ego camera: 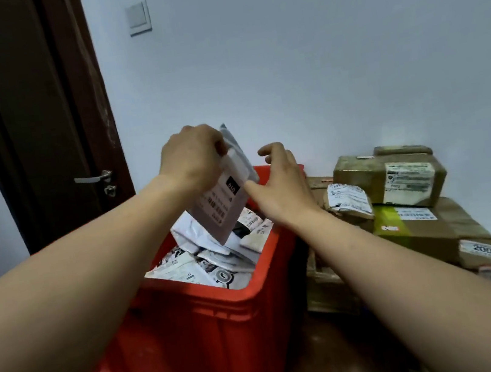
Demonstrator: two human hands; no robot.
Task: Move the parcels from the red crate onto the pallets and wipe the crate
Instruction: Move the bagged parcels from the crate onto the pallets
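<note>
A red plastic crate (225,316) stands on the floor in front of me, filled with several white and grey mailer parcels (211,264). My left hand (192,158) grips the top of a grey labelled parcel (224,205) and holds it tilted above the crate. My right hand (282,186) hovers just right of that parcel, fingers loosely spread, its thumb touching the parcel's edge. Right of the crate lies a stack of brown cardboard parcels (396,182); the pallets beneath them are hidden.
A dark wooden door (37,121) with a metal handle (93,178) stands at the left. A pale wall with a light switch (137,17) rises behind the crate. A taped box with a green band (409,225) and a labelled box (484,255) lie at the right.
</note>
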